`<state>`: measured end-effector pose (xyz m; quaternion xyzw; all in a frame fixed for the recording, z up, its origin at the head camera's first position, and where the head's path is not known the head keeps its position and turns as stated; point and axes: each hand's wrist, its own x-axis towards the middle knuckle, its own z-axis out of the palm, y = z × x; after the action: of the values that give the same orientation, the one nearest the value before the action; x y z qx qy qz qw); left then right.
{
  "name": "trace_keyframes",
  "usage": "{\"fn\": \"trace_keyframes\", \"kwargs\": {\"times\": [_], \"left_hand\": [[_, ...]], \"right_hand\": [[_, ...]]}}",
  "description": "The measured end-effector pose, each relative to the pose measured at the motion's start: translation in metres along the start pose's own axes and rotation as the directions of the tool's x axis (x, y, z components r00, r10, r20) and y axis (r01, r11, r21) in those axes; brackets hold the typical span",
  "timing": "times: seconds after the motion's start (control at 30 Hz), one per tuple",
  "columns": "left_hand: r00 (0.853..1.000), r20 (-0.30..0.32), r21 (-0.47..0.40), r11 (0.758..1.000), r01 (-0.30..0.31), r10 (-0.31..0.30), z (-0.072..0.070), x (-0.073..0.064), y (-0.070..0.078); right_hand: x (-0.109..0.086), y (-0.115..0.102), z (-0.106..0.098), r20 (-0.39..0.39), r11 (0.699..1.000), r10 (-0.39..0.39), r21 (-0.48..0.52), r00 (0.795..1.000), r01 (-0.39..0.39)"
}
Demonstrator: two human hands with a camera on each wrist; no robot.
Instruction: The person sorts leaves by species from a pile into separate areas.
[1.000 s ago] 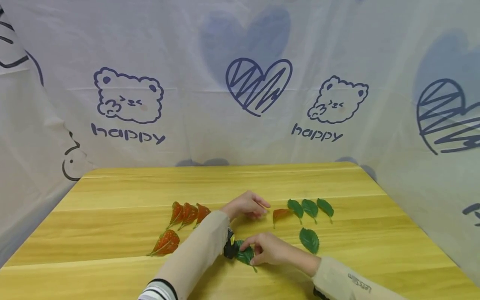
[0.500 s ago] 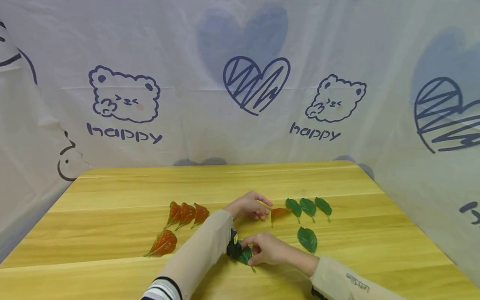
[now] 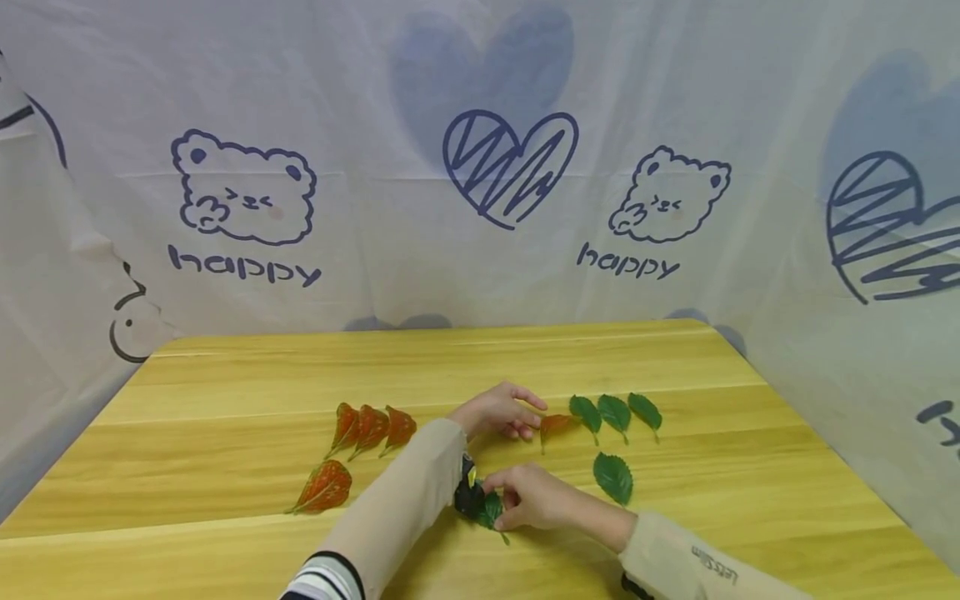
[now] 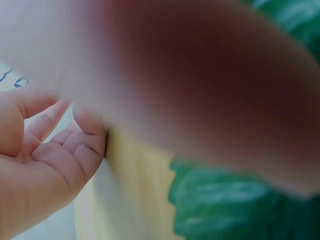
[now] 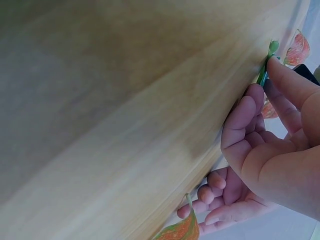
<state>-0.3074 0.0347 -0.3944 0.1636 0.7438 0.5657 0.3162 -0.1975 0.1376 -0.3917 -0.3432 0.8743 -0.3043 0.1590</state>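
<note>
My right hand [image 3: 534,498] pinches a green leaf [image 3: 491,510] with thumb and index finger, near the table's front. The wristband on my left arm hides part of this leaf; its stem end shows at the fingertips in the right wrist view. Farther back, my left hand [image 3: 501,411] stays low over the table, fingers loosely bent. Its fingertips reach the left edge of an orange-red leaf [image 3: 557,426]; whether they touch it I cannot tell. In the left wrist view, a blurred part of a hand covers much of a green leaf [image 4: 220,205].
Three red-orange leaves [image 3: 372,428] lie in a row at the left, with another red leaf [image 3: 327,486] before them. Three green leaves [image 3: 614,414] stand in line at the right, a single green leaf [image 3: 613,477] nearer. A printed cloth [image 3: 405,250] hangs behind the wooden table [image 3: 247,375].
The left hand has shifted slightly right, closer to the orange-red leaf, and its wristband now covers more of the pinched green leaf. The right hand keeps its pinch. The head view has drifted slightly.
</note>
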Motion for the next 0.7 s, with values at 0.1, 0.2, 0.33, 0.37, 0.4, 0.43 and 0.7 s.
{"fn": "trace_keyframes", "kwargs": {"times": [0.1,0.2,0.33,0.37,0.4,0.43,0.7], "left_hand": [[1.0,0.008,-0.007,1.0,0.006,-0.005,0.0006,0.0015,0.0],[1.0,0.018,-0.014,1.0,0.008,-0.007,0.001,0.0024,0.0003],[1.0,0.03,-0.025,1.0,0.008,-0.007,0.0011,0.0029,0.0005],[0.999,0.032,-0.026,1.0,0.007,-0.006,0.0011,0.003,0.0003],[0.999,0.033,-0.025,1.0,0.003,-0.002,0.0011,0.0032,0.0001],[0.999,0.032,-0.021,1.0,-0.003,0.003,0.0012,0.0033,-0.0002],[0.999,0.032,0.007,0.999,-0.036,0.036,0.0007,0.0046,-0.0003]], "right_hand": [[0.0004,-0.0004,-0.0004,0.001,1.0,0.007,-0.003,1.0,-0.007],[0.0005,-0.0014,-0.0012,0.004,1.0,0.017,0.003,1.0,-0.017],[0.0007,-0.002,-0.0017,0.006,1.0,0.018,0.003,1.0,-0.018],[0.0007,-0.002,-0.0017,0.006,1.0,0.017,0.003,1.0,-0.017],[0.0007,-0.0019,-0.0016,0.005,1.0,0.016,0.003,1.0,-0.016],[0.0007,-0.0018,-0.0016,0.004,1.0,0.016,0.004,1.0,-0.016],[0.0001,-0.0003,-0.001,0.002,1.0,0.02,0.006,1.0,-0.02]]}}
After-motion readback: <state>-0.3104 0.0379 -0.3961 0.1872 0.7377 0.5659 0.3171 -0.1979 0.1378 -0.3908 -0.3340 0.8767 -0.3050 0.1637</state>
